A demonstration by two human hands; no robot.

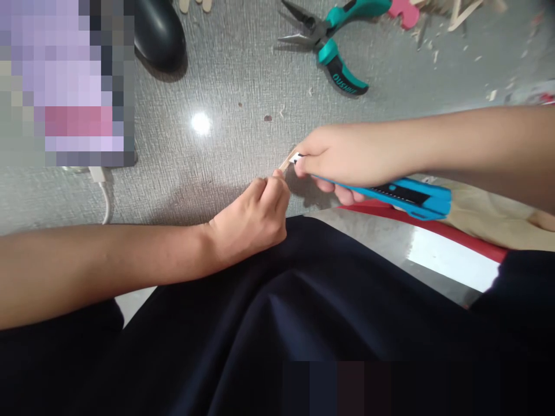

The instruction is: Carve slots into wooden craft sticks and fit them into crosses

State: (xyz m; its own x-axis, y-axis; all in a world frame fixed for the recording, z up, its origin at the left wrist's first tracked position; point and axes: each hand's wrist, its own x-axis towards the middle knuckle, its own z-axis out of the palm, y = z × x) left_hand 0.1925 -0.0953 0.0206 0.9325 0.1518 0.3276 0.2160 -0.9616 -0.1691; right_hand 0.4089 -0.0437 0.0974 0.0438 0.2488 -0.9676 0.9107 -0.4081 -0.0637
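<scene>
My left hand [255,214] is closed in a pinch on a thin wooden stick [285,165], whose far end points up and to the right. A blue utility knife [407,196] lies in my right hand [333,159], fingers wrapped round it, its handle sticking out behind towards the right. The knife's short blade [296,157] rests against the stick, close to my right thumb. Most of the stick's lower part is hidden inside my left fist. Both hands are low over the grey table, just above my dark clothing.
Teal-and-black pliers [323,37] lie with jaws spread on the grey textured table [225,156]. Beside them are a pink piece [405,13] and scattered wood shavings [436,55]. A black rounded object [160,34], a white cable [106,196] and a pixelated area occupy the upper left.
</scene>
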